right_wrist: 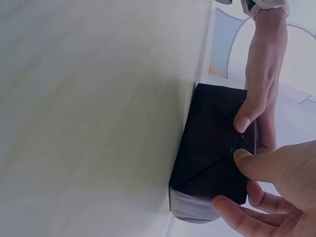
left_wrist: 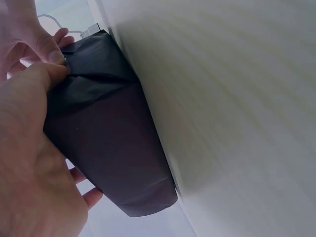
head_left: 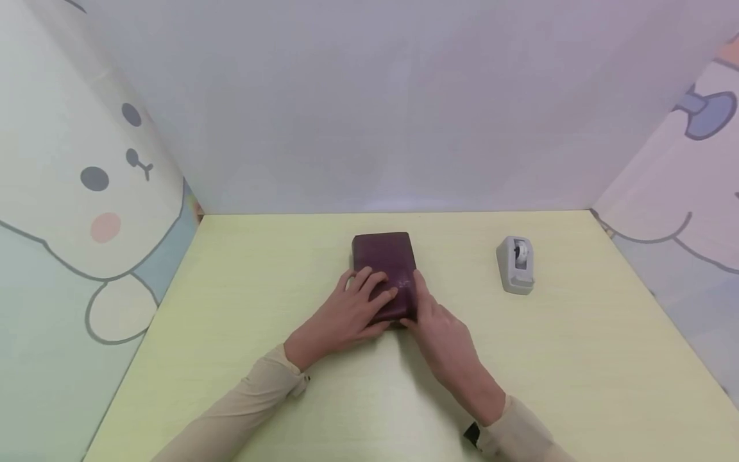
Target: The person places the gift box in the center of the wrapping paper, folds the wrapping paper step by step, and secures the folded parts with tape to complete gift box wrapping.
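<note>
A dark purple wrapped box (head_left: 383, 253) lies on the table. My left hand (head_left: 349, 314) rests with spread fingers on its top, the thumb bent down over the near end. Along the right side, my right hand (head_left: 444, 337) grips the near corner, its thumb also on that end. Both thumbs press close together at the folded paper end (right_wrist: 212, 123) in the right wrist view. A small shiny patch (right_wrist: 238, 143) shows between the thumbs; I cannot tell what it is. Creased folds (left_wrist: 101, 69) run across the same end in the left wrist view.
A grey tape dispenser (head_left: 516, 266) with a roll in it stands on the pale yellow table (head_left: 248, 276), right of the box. A plain light wall (head_left: 398, 115) rises behind the table. Panels with cartoon animals (head_left: 110, 186) stand on both sides.
</note>
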Motion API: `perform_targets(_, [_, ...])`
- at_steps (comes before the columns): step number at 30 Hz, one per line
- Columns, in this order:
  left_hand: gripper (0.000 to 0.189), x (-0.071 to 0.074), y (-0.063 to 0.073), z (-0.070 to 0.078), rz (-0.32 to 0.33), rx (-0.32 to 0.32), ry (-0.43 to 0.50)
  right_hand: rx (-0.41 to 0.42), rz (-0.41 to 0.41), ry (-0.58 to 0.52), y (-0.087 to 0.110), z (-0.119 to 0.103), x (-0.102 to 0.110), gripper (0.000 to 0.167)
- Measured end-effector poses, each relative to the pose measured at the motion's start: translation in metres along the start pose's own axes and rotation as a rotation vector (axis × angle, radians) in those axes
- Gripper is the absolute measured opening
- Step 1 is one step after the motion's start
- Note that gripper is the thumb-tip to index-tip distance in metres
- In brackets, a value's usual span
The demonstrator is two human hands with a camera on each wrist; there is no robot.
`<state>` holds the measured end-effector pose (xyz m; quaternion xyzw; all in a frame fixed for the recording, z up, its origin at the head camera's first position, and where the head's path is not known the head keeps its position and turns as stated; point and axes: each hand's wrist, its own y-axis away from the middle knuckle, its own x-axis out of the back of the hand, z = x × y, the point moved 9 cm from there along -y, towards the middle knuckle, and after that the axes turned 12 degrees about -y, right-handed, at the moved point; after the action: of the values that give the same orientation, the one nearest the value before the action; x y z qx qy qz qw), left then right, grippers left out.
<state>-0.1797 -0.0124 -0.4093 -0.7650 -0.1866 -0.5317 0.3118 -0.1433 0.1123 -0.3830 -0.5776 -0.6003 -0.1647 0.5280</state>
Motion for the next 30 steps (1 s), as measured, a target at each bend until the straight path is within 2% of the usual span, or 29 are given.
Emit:
perform_targets(4, [0.053,-0.003,0.0,0.001,-0.034,0.003,-0.005,-0.042,-0.065,-0.013,-0.002,0.004,-0.003,0.101])
perform_targets(8, [0.052,-0.004,0.0,0.001,-0.042,0.008,0.01,-0.085,-0.104,-0.035,-0.005,0.007,-0.006,0.108])
perform_targets(15, [0.051,-0.001,0.0,0.0,-0.029,0.013,0.003,-0.083,-0.091,-0.043,-0.009,0.009,-0.006,0.099])
perform_targets(20, [0.051,-0.002,0.001,-0.002,-0.051,0.011,0.028,-0.1,-0.141,-0.084,-0.009,0.015,-0.009,0.094])
perform_targets(23, [0.05,-0.003,0.002,-0.006,-0.096,0.011,0.133,-0.101,-0.181,-0.202,-0.01,0.022,-0.008,0.093])
perform_targets(26, [0.048,-0.003,0.005,-0.015,-0.135,0.038,0.325,-0.096,-0.184,-0.394,-0.012,0.031,-0.004,0.087])
perform_targets(28, [0.045,-0.001,0.007,-0.022,-0.11,0.103,0.464,-0.102,-0.152,-0.506,-0.013,0.038,-0.001,0.077])
perform_targets(30, [0.045,0.001,0.009,-0.029,-0.037,0.194,0.601,-0.168,-0.133,-0.584,-0.015,0.049,-0.002,0.067])
